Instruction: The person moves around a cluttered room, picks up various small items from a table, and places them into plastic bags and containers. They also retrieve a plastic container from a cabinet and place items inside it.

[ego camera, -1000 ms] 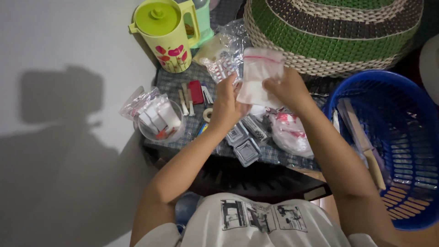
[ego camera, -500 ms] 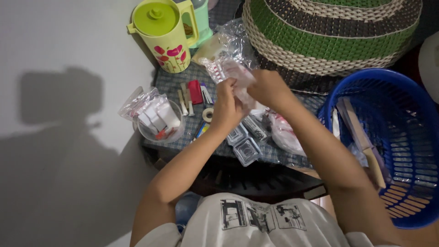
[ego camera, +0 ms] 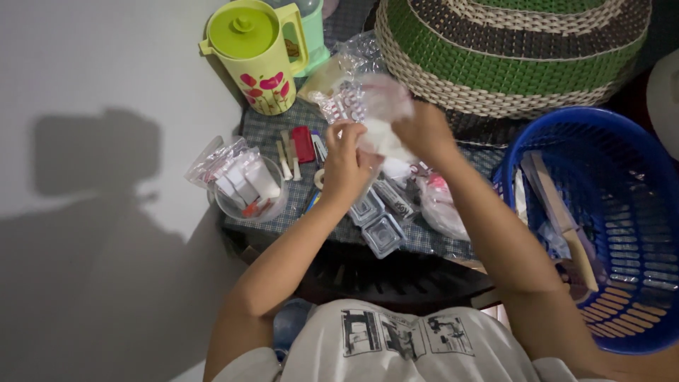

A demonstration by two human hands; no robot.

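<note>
Both hands hold a small clear plastic bag (ego camera: 378,113) with white and red-printed contents above a small table (ego camera: 272,134) covered in a checked cloth. My left hand (ego camera: 346,166) grips the bag's lower left part. My right hand (ego camera: 424,131) grips its right side. The bag is crumpled and blurred between the fingers. Below the hands lie several small clear plastic boxes (ego camera: 382,233) and another clear bag (ego camera: 438,205) with pink and white contents.
A lime green lidded jug (ego camera: 254,53) with red flowers stands at the table's back left. A clear cup (ego camera: 247,187) of sachets sits at the left edge. A big woven green-striped basket (ego camera: 516,49) is behind, a blue plastic basket (ego camera: 608,226) with wooden sticks at right.
The hands have lowered and bunched the plastic bag, shifting it left; it was held up flat a second ago and is now crumpled between both hands.
</note>
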